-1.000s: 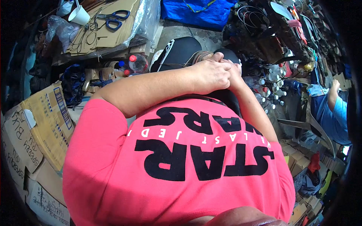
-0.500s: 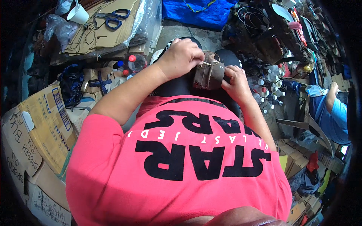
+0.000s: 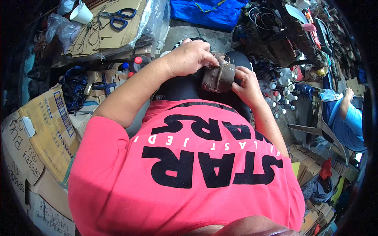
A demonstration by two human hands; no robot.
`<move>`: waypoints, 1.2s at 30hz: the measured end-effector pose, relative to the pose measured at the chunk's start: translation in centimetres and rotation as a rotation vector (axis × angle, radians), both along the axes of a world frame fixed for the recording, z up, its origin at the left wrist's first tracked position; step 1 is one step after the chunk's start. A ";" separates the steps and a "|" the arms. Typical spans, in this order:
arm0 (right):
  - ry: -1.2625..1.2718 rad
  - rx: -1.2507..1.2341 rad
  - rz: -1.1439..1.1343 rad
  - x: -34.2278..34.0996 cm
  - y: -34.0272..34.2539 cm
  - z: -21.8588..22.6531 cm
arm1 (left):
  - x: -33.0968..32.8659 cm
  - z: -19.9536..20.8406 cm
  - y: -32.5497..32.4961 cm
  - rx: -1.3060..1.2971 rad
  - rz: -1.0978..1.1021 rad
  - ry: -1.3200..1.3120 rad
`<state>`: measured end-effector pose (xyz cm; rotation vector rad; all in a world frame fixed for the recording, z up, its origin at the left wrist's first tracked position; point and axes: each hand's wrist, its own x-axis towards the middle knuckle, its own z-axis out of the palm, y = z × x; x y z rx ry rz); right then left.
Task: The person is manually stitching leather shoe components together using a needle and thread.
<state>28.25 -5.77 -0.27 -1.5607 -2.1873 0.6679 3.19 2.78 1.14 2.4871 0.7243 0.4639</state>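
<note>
A brown leather shoe [image 3: 225,81], or a shoe upper, rests on my lap between my two hands. Small eyelets and a pale, thin lace [image 3: 227,57] show at its top, the lace rising in a loop. My left hand [image 3: 193,57] bends over the upper left of the leather, thumb and finger closed in a pinch at the lace; the exact spot is partly hidden by the fingers. Wrapped against the shoe's right side, my right hand [image 3: 247,83] grips it and steadies it. Its fingertips are partly out of sight behind the leather.
Blue-handled scissors [image 3: 119,19] and dark cords lie on stacked cardboard [image 3: 112,33], beside a white cup [image 3: 81,14]. Cartons [image 3: 43,126] are piled at left. Several plastic bottles [image 3: 281,92] stand at right, near a person in blue [image 3: 346,122]. A blue bag [image 3: 210,13] lies ahead.
My left hand has moved slightly right and down, its fingertips closer to the leather. The lace loop has shifted a little. My right hand stays at the shoe's side.
</note>
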 end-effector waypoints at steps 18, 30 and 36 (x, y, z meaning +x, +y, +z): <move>0.015 0.026 0.024 -0.2 0.1 0.0 | 1.7 2.9 -0.4 0.317 -0.041 0.151; 0.096 0.013 -0.027 -0.7 0.5 -0.1 | 2.9 -0.4 2.2 -0.386 -0.039 -0.175; 0.066 0.135 0.040 -0.5 0.9 -0.1 | 1.6 -0.7 3.0 -0.204 -0.068 -0.109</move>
